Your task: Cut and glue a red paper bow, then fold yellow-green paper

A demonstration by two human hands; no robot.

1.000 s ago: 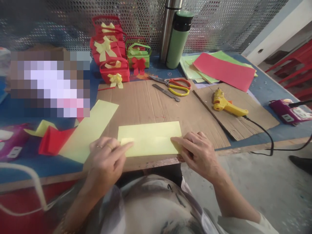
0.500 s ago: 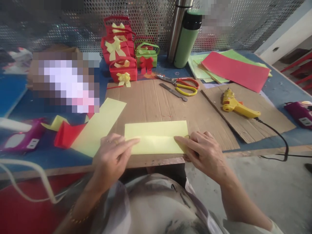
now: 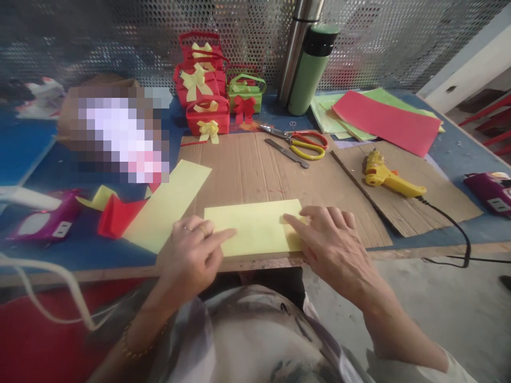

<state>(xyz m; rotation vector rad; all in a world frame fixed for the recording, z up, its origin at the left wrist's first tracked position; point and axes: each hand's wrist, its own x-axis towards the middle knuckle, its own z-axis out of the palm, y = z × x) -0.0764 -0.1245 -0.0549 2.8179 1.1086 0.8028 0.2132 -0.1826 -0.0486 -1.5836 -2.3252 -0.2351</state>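
A strip of pale yellow paper lies across the cardboard in front of me, near the table's front edge. At its left end, my left hand holds it, index finger stretched over the top and the other fingers curled. My right hand holds the right end, its index finger pointing inward on the paper; its thumb is mostly hidden. A second yellow paper strip lies slanted beyond my left hand. Scissors with red and yellow handles and a flat metal blade rest farther back.
Cardboard sheets cover the blue table. A yellow glue gun with a black cord lies right. Red paper baskets, a green paper basket, a green bottle and coloured sheets stand or lie behind. Folded red paper is left.
The crease line that ran along the yellow paper no longer shows; its surface looks flat. My right index finger has moved slightly up the paper. The view has shifted a little.
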